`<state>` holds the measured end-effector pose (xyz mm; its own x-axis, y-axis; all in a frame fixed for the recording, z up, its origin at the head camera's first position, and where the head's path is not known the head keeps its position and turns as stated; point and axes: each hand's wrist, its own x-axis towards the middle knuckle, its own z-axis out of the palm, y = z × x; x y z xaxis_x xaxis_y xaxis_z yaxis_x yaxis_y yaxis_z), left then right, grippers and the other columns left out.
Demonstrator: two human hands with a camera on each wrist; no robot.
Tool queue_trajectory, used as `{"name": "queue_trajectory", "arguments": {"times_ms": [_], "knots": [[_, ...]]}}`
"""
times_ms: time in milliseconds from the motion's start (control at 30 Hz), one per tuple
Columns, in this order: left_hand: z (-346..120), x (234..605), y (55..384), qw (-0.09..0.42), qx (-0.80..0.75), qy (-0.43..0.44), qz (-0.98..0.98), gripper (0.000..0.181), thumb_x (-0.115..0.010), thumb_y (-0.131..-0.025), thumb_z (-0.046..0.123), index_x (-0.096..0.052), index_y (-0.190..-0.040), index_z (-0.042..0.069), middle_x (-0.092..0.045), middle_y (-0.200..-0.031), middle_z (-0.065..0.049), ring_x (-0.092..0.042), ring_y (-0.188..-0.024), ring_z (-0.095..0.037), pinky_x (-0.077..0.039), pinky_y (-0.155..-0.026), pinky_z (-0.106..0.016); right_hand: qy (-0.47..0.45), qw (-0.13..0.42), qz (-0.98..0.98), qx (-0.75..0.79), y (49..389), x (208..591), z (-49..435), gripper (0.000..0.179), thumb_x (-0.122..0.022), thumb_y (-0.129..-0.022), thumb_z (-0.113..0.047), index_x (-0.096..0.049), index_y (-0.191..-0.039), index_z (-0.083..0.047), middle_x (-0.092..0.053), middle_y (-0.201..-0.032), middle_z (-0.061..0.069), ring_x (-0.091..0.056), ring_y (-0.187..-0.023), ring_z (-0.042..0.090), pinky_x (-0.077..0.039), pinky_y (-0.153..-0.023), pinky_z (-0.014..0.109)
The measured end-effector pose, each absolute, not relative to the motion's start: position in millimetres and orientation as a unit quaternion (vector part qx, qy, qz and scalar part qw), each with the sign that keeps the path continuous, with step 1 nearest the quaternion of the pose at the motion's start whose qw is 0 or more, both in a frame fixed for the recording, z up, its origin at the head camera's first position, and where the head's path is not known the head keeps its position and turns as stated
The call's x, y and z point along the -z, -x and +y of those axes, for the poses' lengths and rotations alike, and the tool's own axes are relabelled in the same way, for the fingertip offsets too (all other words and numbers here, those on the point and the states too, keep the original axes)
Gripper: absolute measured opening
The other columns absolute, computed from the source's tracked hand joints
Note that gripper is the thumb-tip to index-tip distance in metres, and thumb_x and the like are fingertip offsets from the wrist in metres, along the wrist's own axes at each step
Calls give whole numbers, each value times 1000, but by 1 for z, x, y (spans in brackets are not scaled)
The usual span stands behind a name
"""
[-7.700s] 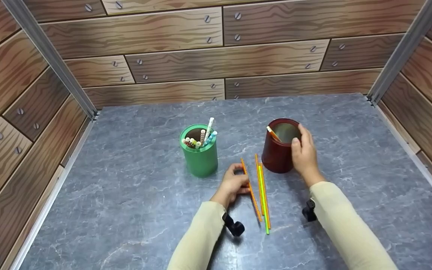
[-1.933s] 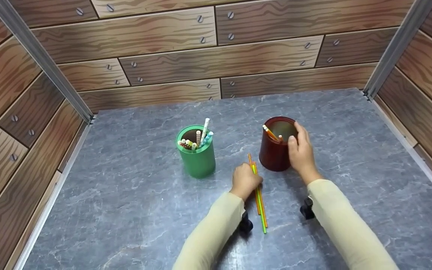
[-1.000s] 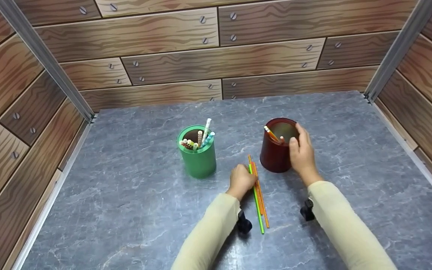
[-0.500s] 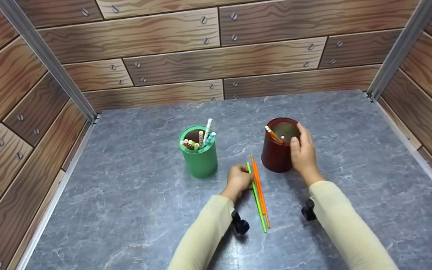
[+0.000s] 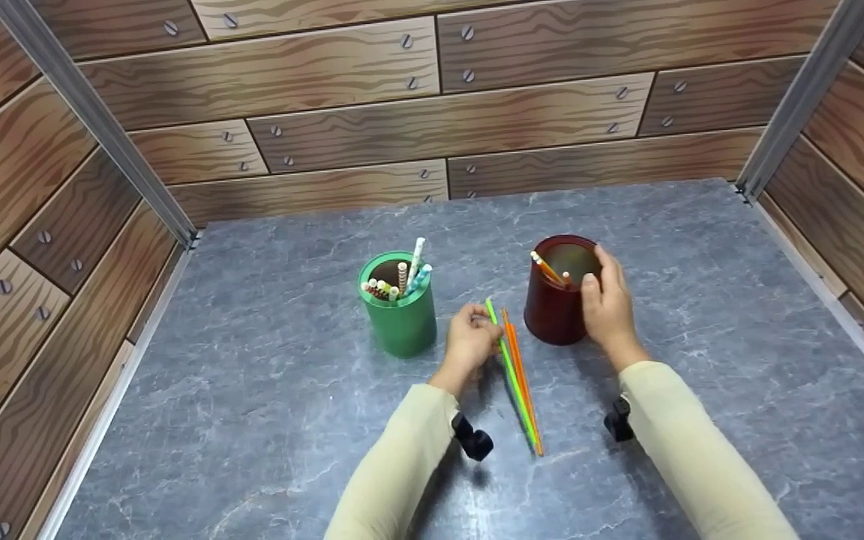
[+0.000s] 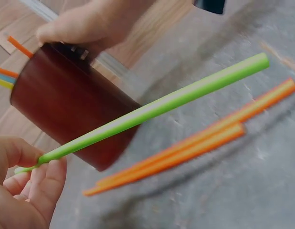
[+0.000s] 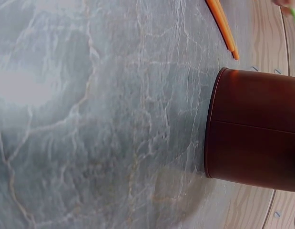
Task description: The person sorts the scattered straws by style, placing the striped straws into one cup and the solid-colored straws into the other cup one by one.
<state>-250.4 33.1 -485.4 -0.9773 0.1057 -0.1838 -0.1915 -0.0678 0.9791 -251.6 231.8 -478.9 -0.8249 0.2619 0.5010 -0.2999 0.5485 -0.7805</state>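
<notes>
My left hand [image 5: 471, 337] pinches a bright green straw [image 6: 161, 107] between thumb and fingers, near its far end. In the left wrist view the straw slants up, above two orange straws [image 6: 199, 143] lying side by side on the table. My right hand [image 5: 609, 311] holds the right side of an upright dark red cup [image 5: 552, 315], thumb near the rim and fingers round the back. Inside that cup a few straws lean, with orange, yellow and blue ends visible in the left wrist view. The right wrist view shows the cup's lower wall, with little of the hand.
A green cup [image 5: 402, 326] with several patterned straws stands left of the red one, just beyond my left hand. The grey marbled table [image 5: 267, 420] is bounded by wood-patterned panels [image 5: 342, 82] at the back and both sides.
Earlier my left hand held an orange straw; one more straw end now shows in the red cup. Lately it has taken the green straw from beside the orange ones and raised it. Right hand stays.
</notes>
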Motion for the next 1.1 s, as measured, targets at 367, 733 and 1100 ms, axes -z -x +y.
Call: {"name": "queue_trajectory", "arguments": {"times_ms": [367, 733, 1100], "knots": [[35, 452, 250, -4, -763, -31, 646, 21, -56, -77, -12, -49, -93, -2, -51, -70, -3, -55, -59, -11, -53, -56, -30, -7, 289, -831, -475, 251, 481, 232, 50, -41, -91, -13, -37, -137, 5, -37, -139, 24, -32, -131, 37, -23, -108, 48], [33, 426, 249, -185, -755, -99, 622, 18, -59, -79, -8, -50, -94, -5, -54, -77, -6, -50, -63, -10, -46, -57, -21, -17, 298, -828, -474, 252, 480, 233, 49, -41, -91, -11, -37, -136, 6, -37, -139, 24, -32, -131, 37, -23, -108, 47], [33, 403, 239, -296, -765, -124, 559, 18, -59, -82, -8, -48, -95, -8, -54, -82, -13, -54, -70, -11, -51, -64, -26, -18, 293, -831, -473, 250, 479, 233, 51, -39, -92, -17, -36, -138, 5, -37, -140, 23, -32, -132, 35, -23, -108, 48]]}}
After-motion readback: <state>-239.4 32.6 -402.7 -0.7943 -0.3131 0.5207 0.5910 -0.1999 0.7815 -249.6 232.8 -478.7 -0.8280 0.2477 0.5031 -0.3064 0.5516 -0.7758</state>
